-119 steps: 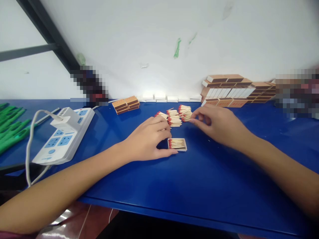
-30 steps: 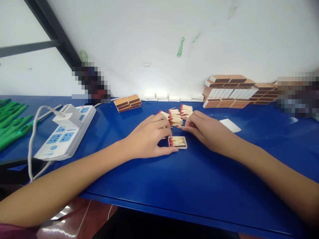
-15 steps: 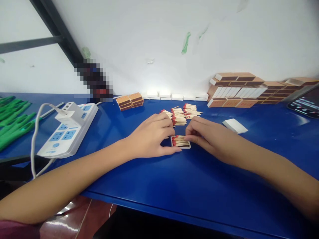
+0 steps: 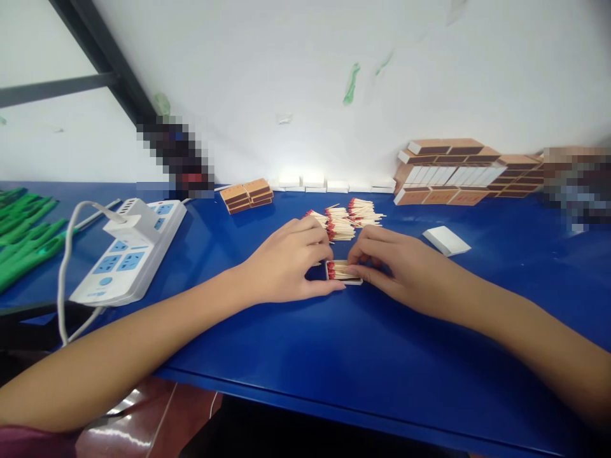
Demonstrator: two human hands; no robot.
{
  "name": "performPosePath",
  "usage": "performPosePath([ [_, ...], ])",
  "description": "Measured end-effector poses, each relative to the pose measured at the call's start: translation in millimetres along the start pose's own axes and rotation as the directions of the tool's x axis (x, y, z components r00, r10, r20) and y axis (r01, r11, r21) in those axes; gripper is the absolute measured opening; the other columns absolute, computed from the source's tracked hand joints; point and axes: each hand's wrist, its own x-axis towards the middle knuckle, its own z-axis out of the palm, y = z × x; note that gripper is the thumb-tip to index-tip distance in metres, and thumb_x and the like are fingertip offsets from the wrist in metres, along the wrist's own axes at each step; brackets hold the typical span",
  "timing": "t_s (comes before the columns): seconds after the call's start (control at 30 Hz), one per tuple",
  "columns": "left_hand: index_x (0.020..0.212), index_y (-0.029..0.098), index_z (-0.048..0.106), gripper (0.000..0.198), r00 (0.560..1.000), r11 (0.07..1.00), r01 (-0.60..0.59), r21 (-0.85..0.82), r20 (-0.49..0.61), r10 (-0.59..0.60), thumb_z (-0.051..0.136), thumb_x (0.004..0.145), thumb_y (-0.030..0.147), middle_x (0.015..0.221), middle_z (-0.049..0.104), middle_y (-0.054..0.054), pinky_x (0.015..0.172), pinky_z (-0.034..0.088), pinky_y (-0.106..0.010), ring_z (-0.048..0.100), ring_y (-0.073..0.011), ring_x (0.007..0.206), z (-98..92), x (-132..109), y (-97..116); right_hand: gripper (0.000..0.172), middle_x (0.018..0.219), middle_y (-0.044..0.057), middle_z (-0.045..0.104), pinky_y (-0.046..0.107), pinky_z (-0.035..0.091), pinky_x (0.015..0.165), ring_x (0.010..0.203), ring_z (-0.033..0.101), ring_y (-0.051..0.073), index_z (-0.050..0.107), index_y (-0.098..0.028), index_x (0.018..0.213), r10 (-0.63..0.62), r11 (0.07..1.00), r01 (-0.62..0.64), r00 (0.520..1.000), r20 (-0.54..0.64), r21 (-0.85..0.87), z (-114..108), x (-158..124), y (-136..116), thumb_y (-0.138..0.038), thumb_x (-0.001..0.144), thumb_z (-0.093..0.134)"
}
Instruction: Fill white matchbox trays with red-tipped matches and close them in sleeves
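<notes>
A small white matchbox tray [image 4: 354, 282] lies on the blue table, filled with red-tipped matches [image 4: 337, 271]. My left hand [image 4: 291, 264] bends around the tray's left end, thumb along the near side and fingers at the far side, holding it. Over the right end, my right hand [image 4: 389, 257] has thumb and fingers drawn together on the matches; its fingertips are partly hidden. Just behind the tray lie loose piles of matches [image 4: 341, 226], some covered by my left fingers. To the right of my right hand rests a white matchbox tray [image 4: 447, 240].
Matchboxes [image 4: 247, 195] lie in a small stack at the back left. White trays [image 4: 314, 182] line the wall, beside a larger matchbox stack [image 4: 443, 172]. A power strip [image 4: 128, 261] with a plugged-in charger and green items [image 4: 28, 235] occupy the left.
My right hand has moved slightly left, further over the tray and its matches. My left hand stays around the tray. The view has shifted a little.
</notes>
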Motion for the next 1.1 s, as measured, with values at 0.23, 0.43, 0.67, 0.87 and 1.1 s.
performPosePath([
  [0.23, 0.092, 0.014, 0.073, 0.042, 1.000, 1.000, -0.006, 0.015, 0.005, 0.006, 0.071, 0.092, 0.056, 0.093, 0.068, -0.009, 0.090, 0.050, -0.039, 0.060, -0.0247, 0.097, -0.6, 0, 1, 0.016, 0.094, 0.005, 0.064, 0.031, 0.046, 0.065, 0.076, 0.061, 0.018, 0.064, -0.023, 0.093, 0.005, 0.999, -0.006, 0.999, -0.036, -0.039, 1, 0, -1, -0.035, 0.102, 0.059],
  [0.43, 0.092, 0.013, 0.073, 0.042, 1.000, 1.000, -0.010, 0.014, -0.002, 0.010, 0.071, 0.093, 0.055, 0.093, 0.068, -0.009, 0.089, 0.050, -0.039, 0.059, -0.0240, 0.096, -0.7, 0, 0, 0.011, 0.094, 0.003, 0.062, 0.029, 0.046, 0.066, 0.075, 0.059, 0.015, 0.065, -0.022, 0.095, -0.040, 0.999, 0.039, 0.996, -0.075, -0.015, 1, -1, -4, -0.029, 0.102, 0.060],
  [0.67, 0.089, 0.013, 0.072, 0.042, 1.000, 1.000, -0.006, 0.016, 0.008, 0.006, 0.069, 0.094, 0.055, 0.092, 0.068, -0.009, 0.089, 0.050, -0.038, 0.060, -0.0239, 0.095, -0.9, 1, 1, 0.012, 0.094, 0.004, 0.063, 0.029, 0.049, 0.069, 0.077, 0.062, 0.015, 0.069, -0.022, 0.097, -0.087, 0.995, 0.090, 0.994, -0.066, 0.052, 5, -1, -11, -0.025, 0.102, 0.059],
  [0.87, 0.089, 0.014, 0.072, 0.041, 1.000, 1.000, 0.003, 0.018, 0.028, -0.003, 0.069, 0.094, 0.055, 0.091, 0.068, -0.009, 0.089, 0.050, -0.039, 0.060, -0.0242, 0.095, -0.4, 1, 1, 0.010, 0.091, 0.003, 0.063, 0.029, 0.048, 0.067, 0.075, 0.061, 0.015, 0.067, -0.020, 0.093, -0.064, 0.997, 0.067, 0.995, -0.079, 0.036, 6, -2, -10, -0.024, 0.101, 0.061],
  [1.1, 0.090, 0.014, 0.072, 0.040, 0.999, 1.000, 0.006, 0.022, 0.035, -0.007, 0.071, 0.093, 0.054, 0.093, 0.069, -0.009, 0.090, 0.050, -0.039, 0.060, -0.0247, 0.097, -1.4, 1, 1, 0.014, 0.093, 0.003, 0.063, 0.030, 0.048, 0.068, 0.076, 0.060, 0.016, 0.067, -0.021, 0.093, -0.044, 0.998, 0.046, 0.998, -0.041, 0.044, 6, -2, -5, -0.029, 0.102, 0.061],
])
